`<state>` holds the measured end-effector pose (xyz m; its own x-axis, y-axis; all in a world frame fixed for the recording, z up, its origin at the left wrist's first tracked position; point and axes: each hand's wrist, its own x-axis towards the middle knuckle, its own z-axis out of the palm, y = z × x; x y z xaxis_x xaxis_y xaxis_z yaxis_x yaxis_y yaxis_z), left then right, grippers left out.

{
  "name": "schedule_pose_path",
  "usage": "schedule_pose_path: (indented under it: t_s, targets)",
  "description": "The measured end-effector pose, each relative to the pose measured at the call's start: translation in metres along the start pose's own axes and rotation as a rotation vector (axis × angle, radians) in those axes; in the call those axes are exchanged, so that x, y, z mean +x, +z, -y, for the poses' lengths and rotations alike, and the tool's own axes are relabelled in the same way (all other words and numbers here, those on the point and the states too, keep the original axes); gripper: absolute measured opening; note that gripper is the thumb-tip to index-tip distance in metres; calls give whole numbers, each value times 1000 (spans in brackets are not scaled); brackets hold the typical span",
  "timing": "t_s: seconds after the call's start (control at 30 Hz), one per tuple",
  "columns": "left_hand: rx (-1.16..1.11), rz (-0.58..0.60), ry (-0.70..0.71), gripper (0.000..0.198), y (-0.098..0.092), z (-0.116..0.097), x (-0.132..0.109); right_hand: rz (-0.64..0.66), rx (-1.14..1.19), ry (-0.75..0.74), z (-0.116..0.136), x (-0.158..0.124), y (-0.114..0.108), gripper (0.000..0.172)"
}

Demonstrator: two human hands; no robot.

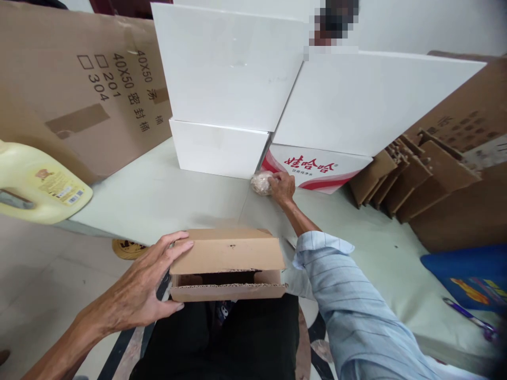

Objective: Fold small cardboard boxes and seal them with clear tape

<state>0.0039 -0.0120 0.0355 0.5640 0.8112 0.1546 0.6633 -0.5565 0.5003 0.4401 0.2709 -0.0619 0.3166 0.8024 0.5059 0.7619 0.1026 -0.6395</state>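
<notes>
A small brown cardboard box (227,253) sits at the table's near edge, in front of my lap. Its flap stands partly raised, leaving a dark gap along the top. My left hand (158,277) grips the box's left end, fingers over the flap and thumb low on the near side. Farther out, my right hand (282,186) has its fingers closed on a roll of clear tape (261,183), which rests on the table against the white boxes. The roll's far side touches or nearly touches the red-and-white printed carton (317,166).
White boxes (229,68) stand stacked across the back of the pale green table (158,195). At left are a large brown carton (79,79) and a yellow jug (39,184). Folded cardboard pieces (420,179), a blue package (467,274) and a purple pen (467,312) lie at right.
</notes>
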Motion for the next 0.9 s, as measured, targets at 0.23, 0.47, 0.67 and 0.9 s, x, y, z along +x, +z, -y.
schedule_pose_path:
  t_s: [0.23,0.47,0.67,0.9]
  targets:
    - [3,41,15,107,-10,2,8,24,115,2,-3,0,2,28]
    - [-26,90,0,98,-15,5,25,45,175,43,-18,2,-3,23]
    - [-43,77,6,99,-12,8,29,73,127,113,-31,-4,-1,30]
    - [-47,64,3,98,-12,7,30,117,28,79,-26,-2,-12,41]
